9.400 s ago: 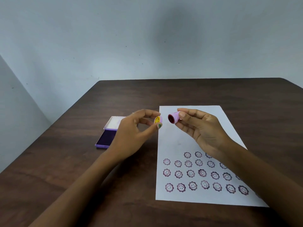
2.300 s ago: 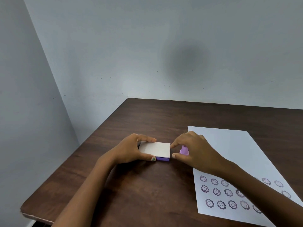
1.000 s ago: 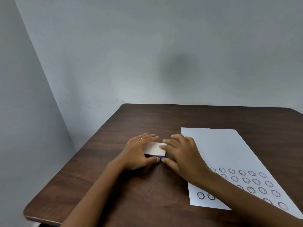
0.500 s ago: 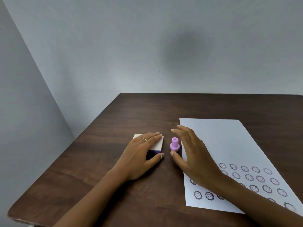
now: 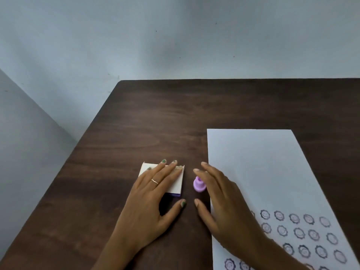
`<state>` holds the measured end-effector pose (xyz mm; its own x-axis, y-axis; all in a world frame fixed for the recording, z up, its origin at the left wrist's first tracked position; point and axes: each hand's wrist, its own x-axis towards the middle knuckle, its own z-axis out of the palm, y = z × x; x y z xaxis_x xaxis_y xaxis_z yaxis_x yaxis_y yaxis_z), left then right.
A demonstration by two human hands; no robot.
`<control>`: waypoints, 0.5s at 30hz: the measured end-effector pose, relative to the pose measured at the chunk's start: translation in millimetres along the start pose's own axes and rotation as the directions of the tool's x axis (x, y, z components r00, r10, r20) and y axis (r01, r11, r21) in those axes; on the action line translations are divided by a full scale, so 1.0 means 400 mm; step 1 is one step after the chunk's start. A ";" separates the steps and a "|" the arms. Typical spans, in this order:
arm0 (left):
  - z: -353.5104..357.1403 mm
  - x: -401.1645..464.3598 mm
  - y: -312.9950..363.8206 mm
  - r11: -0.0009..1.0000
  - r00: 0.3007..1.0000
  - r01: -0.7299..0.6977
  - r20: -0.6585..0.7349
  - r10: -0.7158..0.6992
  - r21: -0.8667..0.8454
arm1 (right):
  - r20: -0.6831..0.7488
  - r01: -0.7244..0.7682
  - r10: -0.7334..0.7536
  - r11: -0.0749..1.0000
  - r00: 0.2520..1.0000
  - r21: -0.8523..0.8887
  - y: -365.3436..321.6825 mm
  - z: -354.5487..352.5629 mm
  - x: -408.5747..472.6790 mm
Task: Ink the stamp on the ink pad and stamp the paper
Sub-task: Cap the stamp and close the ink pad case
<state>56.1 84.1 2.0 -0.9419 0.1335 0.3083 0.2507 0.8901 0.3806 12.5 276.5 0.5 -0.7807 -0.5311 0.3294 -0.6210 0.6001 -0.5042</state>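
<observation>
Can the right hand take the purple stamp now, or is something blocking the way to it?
Probably yes. The right hand is open right beside the stamp, which stands upright on the bare table; nothing lies between them.

both hands lie flat and spread, palms down: left hand beside right hand, thumbs nearly meeting.

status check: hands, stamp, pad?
Left hand flat on closed ink pad. Right hand open beside stamp, not gripping; stamp upright on table. Paper unobstructed.
</observation>
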 end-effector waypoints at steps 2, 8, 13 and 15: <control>-0.001 0.000 0.006 0.999 0.999 0.040 0.016 -0.040 0.005 | 0.043 -0.028 0.028 1.000 0.999 0.013 0.000 -0.003 0.002; -0.049 0.004 0.036 0.977 0.974 0.215 0.071 -0.214 -0.004 | 0.178 -0.164 0.148 0.983 0.973 0.079 -0.041 -0.060 0.021; -0.073 -0.031 0.055 0.967 0.951 0.246 0.180 -0.253 0.063 | 0.296 -0.239 0.217 0.970 0.930 0.039 -0.084 -0.104 0.043; -0.075 -0.039 0.062 0.969 0.946 0.226 0.215 -0.242 0.098 | 0.318 -0.272 0.252 0.962 0.914 0.020 -0.099 -0.116 0.059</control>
<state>83.5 91.0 32.7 -0.9999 0.0042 0.0125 0.0083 0.9355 0.3532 15.5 267.9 65.3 -0.8478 -0.5244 -0.0797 -0.3835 0.7097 -0.5910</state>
